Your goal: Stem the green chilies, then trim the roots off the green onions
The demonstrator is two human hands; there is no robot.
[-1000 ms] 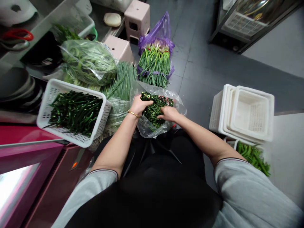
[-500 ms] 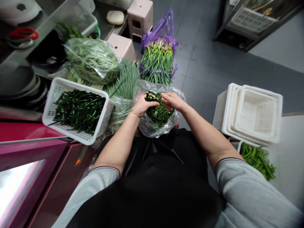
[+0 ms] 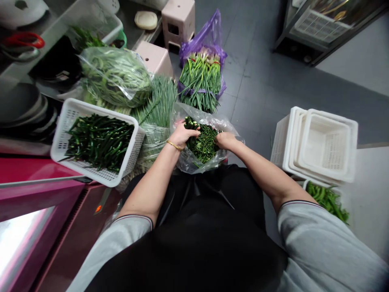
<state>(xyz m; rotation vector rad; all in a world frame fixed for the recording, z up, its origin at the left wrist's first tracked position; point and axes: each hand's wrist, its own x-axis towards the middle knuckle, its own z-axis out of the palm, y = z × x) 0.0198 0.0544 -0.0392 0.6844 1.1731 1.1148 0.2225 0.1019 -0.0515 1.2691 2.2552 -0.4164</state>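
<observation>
A clear plastic bag (image 3: 190, 164) stands open between my knees, holding a heap of thin dark green stems (image 3: 206, 148). At its left side my left hand (image 3: 182, 133) is closed around a few dark green chillies (image 3: 191, 121), their pale ends poking up above the thumb. My right hand (image 3: 225, 140) is curled at the right side of the heap, just inside the bag's wall. Its fingertips point down and are partly hidden, so what they hold cannot be made out. To the left, a white perforated basket (image 3: 133, 164) is filled with long dark green chillies (image 3: 100, 140).
Beyond the bag lie garlic greens (image 3: 202, 79) in a purple bag (image 3: 214, 30). Left of them are thin green stalks (image 3: 164, 97) and a bag of green beans (image 3: 117, 77). Nested white baskets (image 3: 325, 142) stand right, near green peppers (image 3: 326, 198). Pink stools (image 3: 179, 20) are behind.
My right hand has drawn back to the right from beside my left hand, and its fingers have curled. The bag's right side has spread outward. My left hand stays nearly in place.
</observation>
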